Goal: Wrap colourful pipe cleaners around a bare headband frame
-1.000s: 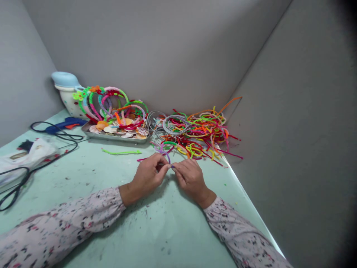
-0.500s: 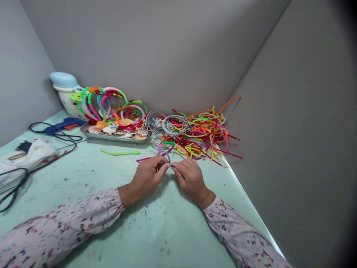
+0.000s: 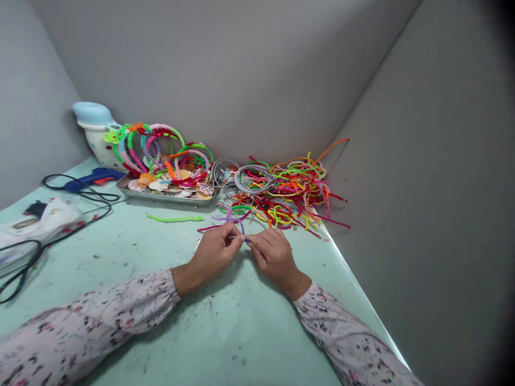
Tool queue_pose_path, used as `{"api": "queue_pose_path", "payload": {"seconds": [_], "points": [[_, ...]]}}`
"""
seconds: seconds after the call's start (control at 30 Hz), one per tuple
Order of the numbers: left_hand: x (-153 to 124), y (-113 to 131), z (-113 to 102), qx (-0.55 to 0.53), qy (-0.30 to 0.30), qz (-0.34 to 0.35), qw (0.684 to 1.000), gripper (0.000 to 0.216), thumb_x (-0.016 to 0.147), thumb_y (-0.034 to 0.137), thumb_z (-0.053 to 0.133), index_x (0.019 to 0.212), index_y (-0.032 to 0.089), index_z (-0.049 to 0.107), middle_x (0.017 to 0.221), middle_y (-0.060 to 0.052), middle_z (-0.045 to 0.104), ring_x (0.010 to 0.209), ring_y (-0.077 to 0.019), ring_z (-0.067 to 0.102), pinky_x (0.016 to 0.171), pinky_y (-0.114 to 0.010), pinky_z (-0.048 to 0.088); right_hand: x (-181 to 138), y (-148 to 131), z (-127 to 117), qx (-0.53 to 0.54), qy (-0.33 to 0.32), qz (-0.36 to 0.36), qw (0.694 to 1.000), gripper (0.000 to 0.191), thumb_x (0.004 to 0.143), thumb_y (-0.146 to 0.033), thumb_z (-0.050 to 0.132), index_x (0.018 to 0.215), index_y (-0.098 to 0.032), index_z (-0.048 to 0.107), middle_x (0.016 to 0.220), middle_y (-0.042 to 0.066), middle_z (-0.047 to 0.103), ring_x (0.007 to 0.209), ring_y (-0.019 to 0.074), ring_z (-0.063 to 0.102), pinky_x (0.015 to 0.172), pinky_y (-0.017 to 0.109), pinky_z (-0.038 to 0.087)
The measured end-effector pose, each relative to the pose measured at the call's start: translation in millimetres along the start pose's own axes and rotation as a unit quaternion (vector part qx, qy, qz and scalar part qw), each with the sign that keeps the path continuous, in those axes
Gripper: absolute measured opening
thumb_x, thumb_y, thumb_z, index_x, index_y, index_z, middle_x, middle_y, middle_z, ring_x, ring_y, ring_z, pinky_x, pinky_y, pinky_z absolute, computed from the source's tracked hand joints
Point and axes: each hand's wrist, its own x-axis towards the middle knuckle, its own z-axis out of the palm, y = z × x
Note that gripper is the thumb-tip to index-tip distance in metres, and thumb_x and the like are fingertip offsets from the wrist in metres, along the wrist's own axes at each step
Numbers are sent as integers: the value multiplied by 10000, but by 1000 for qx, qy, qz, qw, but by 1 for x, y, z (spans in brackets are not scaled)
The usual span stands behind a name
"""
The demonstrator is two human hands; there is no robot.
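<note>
My left hand (image 3: 215, 252) and my right hand (image 3: 277, 257) meet over the table, fingertips nearly touching. Between them is a purple pipe cleaner (image 3: 242, 227), pinched by both thumbs and forefingers. Its darker end shows in the small gap between the fingertips, while a lighter loop rises behind the left fingers. What else the curled fingers cover is hidden. Just beyond the hands lies a tangled heap of coloured pipe cleaners (image 3: 300, 185). A single bright green pipe cleaner (image 3: 175, 219) lies flat to the left of the heap.
A metal tray (image 3: 169, 200) holds seashells and fuzzy coloured hoops (image 3: 164, 142). Coiled grey wire (image 3: 254, 179) rests beside it. At left are a blue glue gun (image 3: 86, 181), a black cord (image 3: 108, 206), a plastic bag (image 3: 48, 222) and a white container with a blue lid (image 3: 96, 131). Grey walls enclose the table.
Both hands keep their pinch in nearly the same place. The purple loop behind the left fingers has shifted slightly, and the whole view has moved a little.
</note>
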Motion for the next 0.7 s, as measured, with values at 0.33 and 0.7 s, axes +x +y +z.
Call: {"api": "queue_pose_path", "payload": {"seconds": [0.33, 0.7], "points": [[2, 0, 1, -30, -22, -42, 998, 182, 842, 287, 518, 721, 161, 569, 620, 31, 563, 577, -113, 481, 559, -225, 353, -1, -4, 2, 78, -13, 60, 995, 154, 894, -265, 530, 986, -177, 617, 853, 66, 634, 845, 215, 549, 770, 358, 397], [2, -2, 2, -30, -41, -64, 997, 224, 849, 323, 494, 688, 171, 532, 532, 47, 519, 511, -115, 474, 513, -225, 344, -1, -3, 5, 75, -10, 57, 996, 150, 910, -256, 512, 946, -181, 637, 810, 56, 637, 800, 197, 548, 748, 354, 402]]}}
